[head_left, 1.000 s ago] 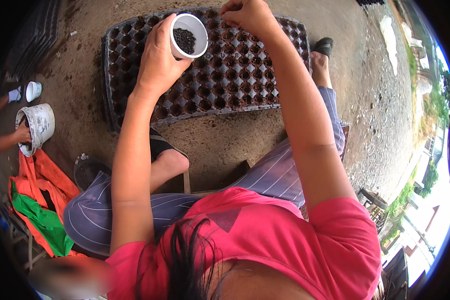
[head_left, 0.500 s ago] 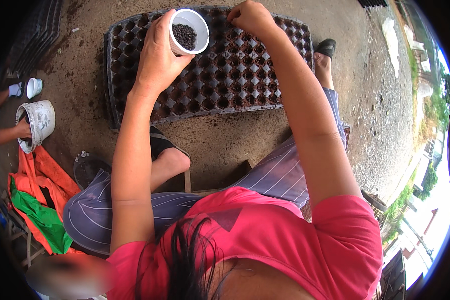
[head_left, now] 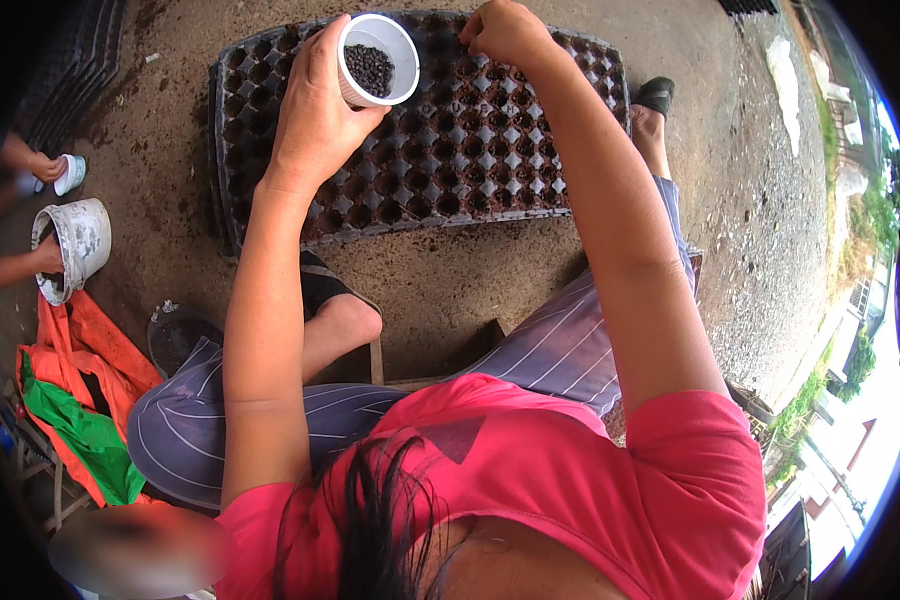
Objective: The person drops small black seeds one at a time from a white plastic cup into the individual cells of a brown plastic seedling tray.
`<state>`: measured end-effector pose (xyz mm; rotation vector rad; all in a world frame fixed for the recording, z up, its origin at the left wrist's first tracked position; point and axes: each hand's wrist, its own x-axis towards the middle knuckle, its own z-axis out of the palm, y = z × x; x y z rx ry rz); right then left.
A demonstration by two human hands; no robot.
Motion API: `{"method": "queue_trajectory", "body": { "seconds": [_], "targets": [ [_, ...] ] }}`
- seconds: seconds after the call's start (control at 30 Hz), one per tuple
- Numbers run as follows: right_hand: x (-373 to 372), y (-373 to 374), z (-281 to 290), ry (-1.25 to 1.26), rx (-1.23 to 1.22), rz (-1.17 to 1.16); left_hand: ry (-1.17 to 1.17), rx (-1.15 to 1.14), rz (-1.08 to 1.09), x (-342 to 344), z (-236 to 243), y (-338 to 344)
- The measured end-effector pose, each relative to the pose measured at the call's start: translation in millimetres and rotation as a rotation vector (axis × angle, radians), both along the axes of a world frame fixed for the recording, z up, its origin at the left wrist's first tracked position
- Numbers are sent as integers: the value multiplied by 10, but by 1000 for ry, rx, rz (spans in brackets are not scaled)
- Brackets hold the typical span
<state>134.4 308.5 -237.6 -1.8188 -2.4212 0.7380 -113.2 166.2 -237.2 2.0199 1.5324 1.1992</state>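
Note:
My left hand [head_left: 315, 120] is wrapped round a white cup [head_left: 402, 50] and tips it slightly. Small dark round seeds [head_left: 368, 68] cover part of the cup's inside. Under both hands lies a black seedling tray [head_left: 435, 185], its many cells holding dark brown soil. Over the tray's far edge, right of the cup, my right hand [head_left: 505, 35] has its fingertips pinched together and pointing down at the cells. Whatever sits between those fingertips is too small or hidden to make out.
At the left, another person's hand [head_left: 48, 262] reaches into a dirty white bucket [head_left: 90, 235]. Another hand [head_left: 42, 165] touches a small white cup [head_left: 70, 175]. An orange and green bag [head_left: 80, 420] lies below. Stacked black trays [head_left: 70, 75] stand at the far left.
At the left, the other person's second hand has come to the small cup. My two hands stay almost in place, the right one shifting very slightly.

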Motion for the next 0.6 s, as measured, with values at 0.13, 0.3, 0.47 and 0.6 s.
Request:
{"method": "queue_trajectory", "body": {
  "seconds": [0.13, 0.3, 0.47, 0.6],
  "targets": [
    [-99, 39, 162, 54, -39, -131, 14, 1, 6, -13, 13, -8],
    [-114, 163, 119, 78, -54, -206, 9, 2, 2, -2, 22, -3],
    [-38, 286, -37, 112, -27, -106, -1, 10, 4, -12, 22, 8],
    [-62, 319, -86, 138, -66, -126, 3, -5, 17, -35, 15, -13]
  ]
}}
